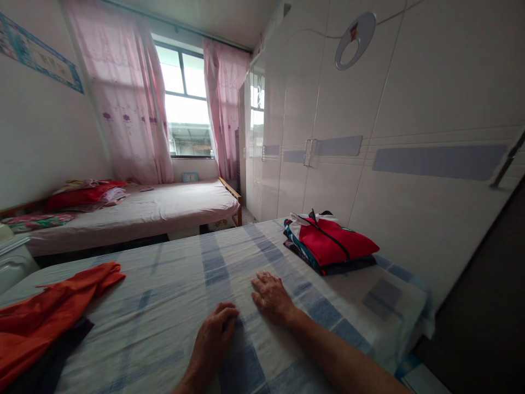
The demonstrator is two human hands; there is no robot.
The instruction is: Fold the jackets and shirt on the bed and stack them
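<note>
My right hand (273, 298) lies palm down on the checked bedsheet (180, 295), its fingers stretched flat and nothing under them that I can see. To its left and a little nearer me, my left hand (215, 335) rests on the same sheet, fingers loosely bent, holding nothing visible. Beyond my right hand sits a stack of folded clothes, with a red jacket (332, 241) with a dark zip on top. An orange garment (61, 306) lies loosely spread at the left, partly over a dark garment (65, 355). Neither hand touches the clothes.
White wardrobes (340, 109) line the right side close to the bed. A second bed (172, 205), with a heap of red cloth (82, 194) on it, stands beneath the window (184, 98) with pink curtains (123, 93). A small framed clock (190, 177) is at its far side.
</note>
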